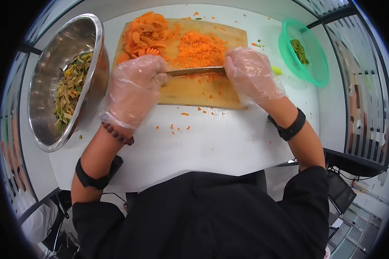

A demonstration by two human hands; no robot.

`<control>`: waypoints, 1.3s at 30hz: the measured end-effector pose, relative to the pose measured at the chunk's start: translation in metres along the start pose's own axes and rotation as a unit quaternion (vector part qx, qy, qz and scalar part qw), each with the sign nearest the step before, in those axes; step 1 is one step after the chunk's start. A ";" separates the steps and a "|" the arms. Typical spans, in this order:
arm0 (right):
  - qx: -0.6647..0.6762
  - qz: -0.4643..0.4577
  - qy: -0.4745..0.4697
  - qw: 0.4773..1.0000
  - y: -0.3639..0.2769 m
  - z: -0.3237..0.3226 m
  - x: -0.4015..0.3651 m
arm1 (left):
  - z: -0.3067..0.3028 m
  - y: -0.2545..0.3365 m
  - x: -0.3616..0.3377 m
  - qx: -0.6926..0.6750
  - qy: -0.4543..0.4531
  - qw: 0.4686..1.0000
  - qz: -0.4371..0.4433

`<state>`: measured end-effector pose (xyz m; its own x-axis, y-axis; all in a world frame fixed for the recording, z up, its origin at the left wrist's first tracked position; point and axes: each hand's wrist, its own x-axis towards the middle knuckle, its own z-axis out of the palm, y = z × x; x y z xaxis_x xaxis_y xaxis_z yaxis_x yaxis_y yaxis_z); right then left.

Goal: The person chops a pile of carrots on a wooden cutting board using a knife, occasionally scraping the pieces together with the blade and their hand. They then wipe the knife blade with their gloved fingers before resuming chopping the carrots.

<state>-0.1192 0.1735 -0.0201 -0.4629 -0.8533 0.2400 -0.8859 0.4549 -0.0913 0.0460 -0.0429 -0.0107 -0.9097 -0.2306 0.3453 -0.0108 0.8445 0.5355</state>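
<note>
A knife lies level across the wooden cutting board, its blade stretched between both gloved hands. My left hand is closed at the blade's left end. My right hand wraps round the other end, hiding the grip; a yellow-green tip shows past it. Chopped carrot is heaped just beyond the blade, with small bits under and in front of it. Carrot strips are piled at the board's far left corner, above my left hand. Both hands wear clear plastic gloves.
At the left a large steel bowl holds mixed chopped vegetables. A green plastic basin with a mashed-looking green heap stands at the right. Carrot crumbs dot the white table. Partition panels border the sides.
</note>
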 end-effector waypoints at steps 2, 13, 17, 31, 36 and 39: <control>-0.005 -0.005 -0.020 1.000 0.000 -0.009 0.001 | -0.001 0.002 0.001 -0.004 -0.006 1.000 -0.008; 0.017 0.048 -0.051 0.997 -0.012 -0.014 -0.011 | -0.001 0.007 -0.009 -0.019 -0.028 0.999 -0.015; 0.021 0.029 -0.058 0.998 -0.015 -0.021 -0.014 | -0.005 0.008 -0.007 0.003 -0.015 1.000 0.003; 0.067 0.059 -0.051 0.995 -0.018 -0.020 -0.024 | -0.006 0.008 -0.013 0.023 -0.009 0.999 0.035; 0.080 0.081 -0.067 0.991 -0.021 -0.023 -0.020 | -0.003 0.008 -0.014 0.021 -0.034 0.999 0.009; 0.197 0.166 -0.127 0.958 -0.019 -0.037 -0.014 | -0.012 0.012 -0.010 0.016 -0.025 0.999 0.023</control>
<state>-0.0950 0.1868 0.0140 -0.6698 -0.7353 -0.1033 -0.6080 0.6230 -0.4921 0.0596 -0.0362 0.0021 -0.9288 -0.1679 0.3303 0.0191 0.8686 0.4951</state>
